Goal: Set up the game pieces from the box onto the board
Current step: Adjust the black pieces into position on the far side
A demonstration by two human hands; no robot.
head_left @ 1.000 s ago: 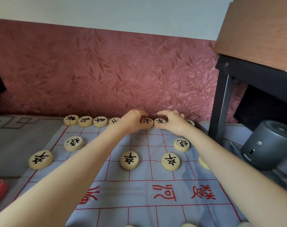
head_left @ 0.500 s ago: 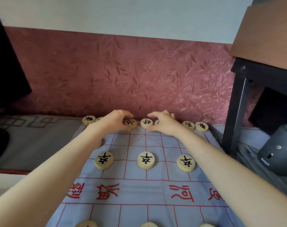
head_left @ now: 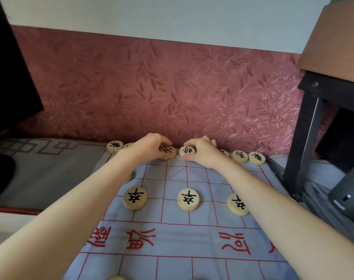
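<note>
A blue cloth board (head_left: 172, 235) with red grid lines lies in front of me. Round wooden pieces with black characters line its far edge. My left hand (head_left: 146, 146) pinches one far-row piece (head_left: 168, 152) between thumb and fingers. Right beside it, my right hand (head_left: 202, 151) pinches the middle far-row piece (head_left: 187, 151). Three more pieces (head_left: 188, 199) sit in a row nearer me. My arms hide parts of the far row.
A pink patterned wall rises right behind the far row. A dark table leg (head_left: 305, 142) and a grey cylinder device (head_left: 348, 197) stand at the right. A grey patterned mat (head_left: 40, 170) lies left of the board.
My view has swung to the right and closer. My left hand has shifted onto the piece left of the middle one; my right hand now pinches the middle piece.
</note>
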